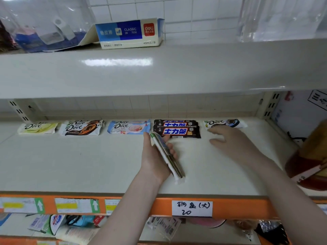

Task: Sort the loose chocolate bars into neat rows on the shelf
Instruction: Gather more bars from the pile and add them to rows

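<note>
Along the back of the middle shelf lie chocolate bars side by side: a pale green Dove bar, a brown-and-white Dove stack, a pink-and-blue Dove bar, two black Snickers bars and a blue-and-white Dove bar. My left hand is shut on a small stack of bars held on edge, just in front of the Snickers bars. My right hand is spread flat over the shelf, fingertips at the front edge of the blue-and-white Dove bar.
The upper shelf overhangs the rows and carries a blue eraser box and clear plastic bags. A brown and red container stands at the right end. The orange shelf edge bears price labels. Assorted goods lie on the shelf below.
</note>
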The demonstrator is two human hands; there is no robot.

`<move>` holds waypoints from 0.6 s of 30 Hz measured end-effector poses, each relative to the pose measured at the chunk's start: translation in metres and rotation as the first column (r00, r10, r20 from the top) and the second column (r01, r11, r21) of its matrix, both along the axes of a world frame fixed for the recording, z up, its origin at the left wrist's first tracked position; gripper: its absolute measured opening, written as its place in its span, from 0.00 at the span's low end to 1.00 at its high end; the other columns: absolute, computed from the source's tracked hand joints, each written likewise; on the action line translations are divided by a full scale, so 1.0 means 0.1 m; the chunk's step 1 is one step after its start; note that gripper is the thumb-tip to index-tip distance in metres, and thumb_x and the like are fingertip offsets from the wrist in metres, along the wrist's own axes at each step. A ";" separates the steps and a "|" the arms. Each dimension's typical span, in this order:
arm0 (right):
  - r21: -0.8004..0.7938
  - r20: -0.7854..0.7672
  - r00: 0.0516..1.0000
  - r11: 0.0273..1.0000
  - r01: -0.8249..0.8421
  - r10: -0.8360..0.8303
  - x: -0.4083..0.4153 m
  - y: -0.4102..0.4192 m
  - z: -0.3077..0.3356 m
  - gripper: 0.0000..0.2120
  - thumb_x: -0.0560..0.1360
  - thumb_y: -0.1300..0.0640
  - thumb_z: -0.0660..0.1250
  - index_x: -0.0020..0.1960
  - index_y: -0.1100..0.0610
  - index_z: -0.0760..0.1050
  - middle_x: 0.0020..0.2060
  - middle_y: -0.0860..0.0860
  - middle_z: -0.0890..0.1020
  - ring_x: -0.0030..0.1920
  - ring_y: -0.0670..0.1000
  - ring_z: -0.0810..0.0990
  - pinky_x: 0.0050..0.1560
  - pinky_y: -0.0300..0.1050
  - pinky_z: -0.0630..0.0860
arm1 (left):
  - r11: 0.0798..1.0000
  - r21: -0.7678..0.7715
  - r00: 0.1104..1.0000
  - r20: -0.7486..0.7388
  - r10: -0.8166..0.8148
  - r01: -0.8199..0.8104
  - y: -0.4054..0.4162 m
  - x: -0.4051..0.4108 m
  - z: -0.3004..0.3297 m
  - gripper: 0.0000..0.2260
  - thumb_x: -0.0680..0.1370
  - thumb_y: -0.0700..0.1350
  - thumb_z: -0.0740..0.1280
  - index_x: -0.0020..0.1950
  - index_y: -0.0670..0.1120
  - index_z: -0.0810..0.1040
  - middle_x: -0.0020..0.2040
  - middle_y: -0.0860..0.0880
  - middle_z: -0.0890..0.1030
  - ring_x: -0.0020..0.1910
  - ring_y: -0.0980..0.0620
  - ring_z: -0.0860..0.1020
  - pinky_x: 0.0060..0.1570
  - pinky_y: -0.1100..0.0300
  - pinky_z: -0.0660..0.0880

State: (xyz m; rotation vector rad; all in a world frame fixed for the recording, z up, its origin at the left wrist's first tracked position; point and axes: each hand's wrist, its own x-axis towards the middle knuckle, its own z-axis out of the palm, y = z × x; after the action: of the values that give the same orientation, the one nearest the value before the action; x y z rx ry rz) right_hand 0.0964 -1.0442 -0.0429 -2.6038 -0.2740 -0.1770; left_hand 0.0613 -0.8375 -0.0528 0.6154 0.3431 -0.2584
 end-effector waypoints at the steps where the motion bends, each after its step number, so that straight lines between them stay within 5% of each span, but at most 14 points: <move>1: 0.054 -0.011 1.000 0.998 -0.027 0.027 -0.10 0.04 -0.01 0.17 0.74 0.56 0.65 0.63 0.54 0.73 0.62 0.50 0.77 0.62 0.50 0.74 0.60 0.43 0.67 | 1.000 -0.004 1.000 -0.006 0.016 -0.016 -0.01 0.00 0.01 0.23 0.77 0.63 0.56 0.49 0.43 0.74 0.34 0.48 0.69 0.31 0.52 0.67 0.36 0.60 0.65; 5: 0.299 -0.032 0.994 0.949 -0.094 0.109 -0.39 0.18 -0.05 0.14 0.73 0.50 0.66 0.57 0.50 0.77 0.51 0.43 0.80 0.52 0.40 0.77 0.55 0.36 0.70 | 0.997 0.042 0.998 0.030 0.057 -0.059 -0.11 0.00 0.05 0.14 0.80 0.53 0.58 0.40 0.47 0.73 0.34 0.48 0.70 0.32 0.52 0.70 0.44 0.58 0.69; 9: 0.442 -0.066 0.975 0.882 -0.162 0.212 -0.52 0.27 -0.05 0.09 0.71 0.52 0.68 0.50 0.42 0.79 0.41 0.35 0.82 0.45 0.32 0.78 0.43 0.25 0.71 | 0.995 -0.038 0.994 0.069 0.090 -0.088 -0.20 -0.01 0.04 0.12 0.80 0.47 0.59 0.56 0.40 0.74 0.47 0.43 0.78 0.50 0.45 0.77 0.57 0.46 0.72; 11: 0.490 -0.060 0.966 0.850 -0.192 0.253 -0.55 0.28 -0.05 0.16 0.69 0.57 0.71 0.43 0.34 0.78 0.39 0.35 0.83 0.42 0.34 0.80 0.41 0.27 0.72 | 0.993 -0.067 0.988 0.108 0.107 -0.100 -0.22 0.00 0.03 0.13 0.80 0.43 0.59 0.62 0.39 0.72 0.53 0.40 0.78 0.55 0.44 0.77 0.62 0.44 0.70; 14: 0.495 -0.030 0.977 0.852 -0.169 0.211 -0.54 0.24 -0.07 0.21 0.69 0.62 0.70 0.39 0.33 0.77 0.39 0.38 0.83 0.41 0.43 0.81 0.39 0.32 0.74 | 0.995 -0.030 0.984 0.152 0.094 -0.090 -0.20 -0.02 0.01 0.09 0.79 0.40 0.61 0.57 0.38 0.73 0.48 0.41 0.80 0.46 0.47 0.80 0.56 0.48 0.75; 18: 0.555 0.029 0.993 0.825 -0.109 0.113 -0.49 0.14 -0.03 0.17 0.70 0.64 0.69 0.45 0.40 0.78 0.40 0.40 0.82 0.40 0.45 0.79 0.39 0.36 0.73 | 0.980 0.190 0.980 0.199 0.012 -0.050 -0.10 -0.08 0.02 0.02 0.75 0.37 0.66 0.47 0.42 0.77 0.40 0.44 0.85 0.38 0.50 0.84 0.45 0.54 0.81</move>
State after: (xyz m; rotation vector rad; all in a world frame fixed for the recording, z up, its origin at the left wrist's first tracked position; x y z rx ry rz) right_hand 0.0479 -1.0302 -0.0458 -1.9991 -0.3168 -0.1772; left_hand 0.0535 -0.8478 -0.0509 0.8213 0.1874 -0.1325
